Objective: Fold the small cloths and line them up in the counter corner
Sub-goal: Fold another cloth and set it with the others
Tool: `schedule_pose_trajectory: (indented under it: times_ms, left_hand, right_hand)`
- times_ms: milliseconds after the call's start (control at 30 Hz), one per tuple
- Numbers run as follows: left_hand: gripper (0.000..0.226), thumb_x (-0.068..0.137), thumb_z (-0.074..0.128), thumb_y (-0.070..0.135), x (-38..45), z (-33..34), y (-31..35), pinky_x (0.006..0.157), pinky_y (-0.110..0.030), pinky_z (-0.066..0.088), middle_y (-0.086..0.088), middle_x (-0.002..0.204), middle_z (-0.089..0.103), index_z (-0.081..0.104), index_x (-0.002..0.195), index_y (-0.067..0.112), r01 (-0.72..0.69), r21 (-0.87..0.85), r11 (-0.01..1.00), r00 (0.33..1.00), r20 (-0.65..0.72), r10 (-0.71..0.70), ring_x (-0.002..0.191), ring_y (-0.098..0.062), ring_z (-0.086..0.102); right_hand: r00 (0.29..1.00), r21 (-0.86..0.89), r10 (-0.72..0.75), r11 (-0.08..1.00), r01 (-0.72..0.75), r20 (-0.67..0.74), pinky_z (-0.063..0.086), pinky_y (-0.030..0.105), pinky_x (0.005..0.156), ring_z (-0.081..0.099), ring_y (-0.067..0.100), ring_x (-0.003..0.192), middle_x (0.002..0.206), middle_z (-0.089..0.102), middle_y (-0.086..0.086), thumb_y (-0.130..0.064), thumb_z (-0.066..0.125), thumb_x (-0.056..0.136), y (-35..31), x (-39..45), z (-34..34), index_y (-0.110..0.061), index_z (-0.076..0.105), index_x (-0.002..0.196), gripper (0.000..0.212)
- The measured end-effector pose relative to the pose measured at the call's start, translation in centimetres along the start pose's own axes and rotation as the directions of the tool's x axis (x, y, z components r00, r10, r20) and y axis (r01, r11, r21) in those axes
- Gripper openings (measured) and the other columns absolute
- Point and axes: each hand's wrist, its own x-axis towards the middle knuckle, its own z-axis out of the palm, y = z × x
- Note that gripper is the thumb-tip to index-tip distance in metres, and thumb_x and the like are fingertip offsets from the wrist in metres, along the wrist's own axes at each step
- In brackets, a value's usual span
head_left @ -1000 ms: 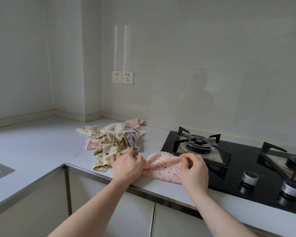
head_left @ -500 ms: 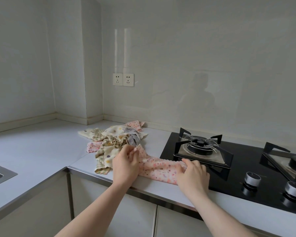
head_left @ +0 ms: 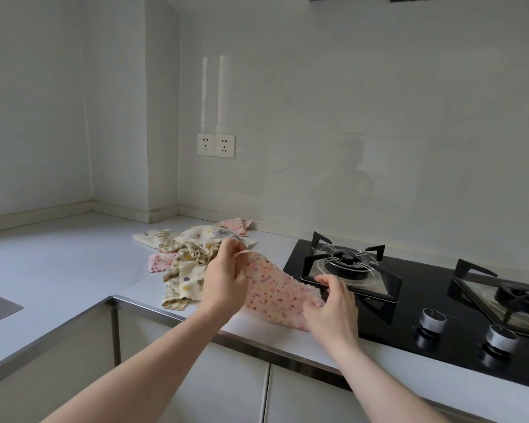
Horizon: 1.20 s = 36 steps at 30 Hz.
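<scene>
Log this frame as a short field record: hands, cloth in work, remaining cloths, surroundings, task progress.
left hand: pinches the upper end of the pink dotted cloth
right hand: grips its lower end near the gas hob
cloth state: stretched between both hands, not folded
pile of cloths: crumpled on the counter
counter corner: no folded cloths lined up

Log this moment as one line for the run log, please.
step: folding | left hand: pinches pink dotted cloth | right hand: grips its other end | cloth pile: unfolded | counter corner: no cloths
</scene>
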Motion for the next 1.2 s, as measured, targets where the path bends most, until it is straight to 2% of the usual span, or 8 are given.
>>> schedule_pose_trajectory:
  times_ms: [133,267,333,467,800,900,1067,1200]
  left_hand:
    - [0.025,0.099,0.05,0.003,1.2,-1.2,4.5,0.068,-0.035,0.052,0.011,0.085,0.064,0.05,0.1,0.028,-0.237,-0.021,0.971,0.965,0.109,0.238,0.076,-0.005,0.059]
    - [0.022,0.099,0.048,0.005,2.5,-2.9,8.9,0.066,-0.032,0.047,0.009,0.08,0.065,0.051,0.102,0.026,-0.318,-0.059,0.946,0.939,0.117,0.323,0.066,-0.006,0.054]
    - [0.025,0.099,0.047,0.007,3.3,-3.7,10.8,0.063,-0.032,0.046,0.004,0.083,0.069,0.049,0.099,0.032,-0.314,-0.071,0.947,0.943,0.089,0.32,0.062,-0.012,0.052]
    - [0.022,0.098,0.047,0.011,4.8,-5.4,13.1,0.069,-0.039,0.051,0.001,0.087,0.07,0.049,0.099,0.032,-0.271,-0.035,0.962,0.962,0.037,0.272,0.071,-0.023,0.057]
    - [0.01,0.1,0.052,0.031,6.5,-6.0,10.7,0.075,-0.04,0.056,0.003,0.096,0.071,0.06,0.097,0.026,-0.117,0.362,0.925,0.988,0.134,0.073,0.089,-0.028,0.064]
    - [0.01,0.1,0.052,0.027,7.1,-5.4,11.0,0.074,-0.035,0.05,0.003,0.099,0.07,0.061,0.097,0.028,-0.059,0.325,0.944,0.998,0.05,0.045,0.092,-0.027,0.062]
    - [0.017,0.098,0.055,0.015,6.8,-4.5,13.2,0.073,-0.03,0.042,0.006,0.094,0.071,0.059,0.093,0.03,-0.097,0.146,0.985,0.995,0.02,0.095,0.088,-0.021,0.063]
    - [0.011,0.1,0.058,0.022,4.7,-4.3,11.4,0.074,-0.034,0.05,0.01,0.094,0.07,0.055,0.095,0.031,-0.24,0.159,0.958,0.966,0.137,0.22,0.084,-0.019,0.066]
  right_hand:
    - [0.978,0.097,-0.175,0.982,0.164,0.117,0.036,0.035,0.115,0.038,0.0,0.131,0.134,0.05,-0.026,-0.026,0.068,0.082,-2.5,-0.5,-2.1,-0.035,0.053,0.14,0.06]
    - [0.953,0.237,-0.228,0.955,0.179,0.198,0.056,0.048,0.084,0.066,0.016,0.094,0.097,0.074,-0.002,-0.021,0.061,0.082,-6.1,0.5,-4.8,-0.017,0.073,0.099,0.021]
    - [0.958,0.268,-0.188,0.955,0.127,0.216,0.054,0.037,0.076,0.068,0.018,0.089,0.088,0.073,0.002,-0.018,0.066,0.086,-7.5,1.3,-6.5,-0.013,0.072,0.087,0.008]
    - [0.978,0.339,-0.121,0.939,0.057,0.172,0.05,0.034,0.073,0.068,0.018,0.079,0.079,0.073,0.0,-0.025,0.07,0.092,-9.5,2.8,-10.1,-0.013,0.071,0.082,0.015]
    - [0.999,0.073,-0.053,0.996,0.053,-0.003,0.051,0.029,0.067,0.065,0.013,0.078,0.082,0.07,-0.009,-0.025,0.068,0.089,-9.7,5.2,-12.9,-0.025,0.071,0.082,0.007]
    - [0.992,-0.083,-0.07,0.995,0.061,-0.106,0.056,0.033,0.071,0.066,0.016,0.079,0.084,0.07,-0.009,-0.021,0.06,0.092,-9.3,6.4,-13.9,-0.026,0.068,0.084,0.012]
    - [0.944,-0.031,-0.193,0.981,0.191,-0.268,0.055,0.034,0.072,0.066,0.016,0.085,0.085,0.068,-0.009,-0.014,0.058,0.097,-8.8,6.8,-16.0,-0.026,0.063,0.089,0.016]
    - [0.947,-0.032,-0.262,0.965,0.26,-0.186,0.052,0.029,0.069,0.066,0.005,0.083,0.083,0.069,-0.014,-0.018,0.062,0.097,-6.6,4.3,-16.2,-0.028,0.061,0.086,0.015]
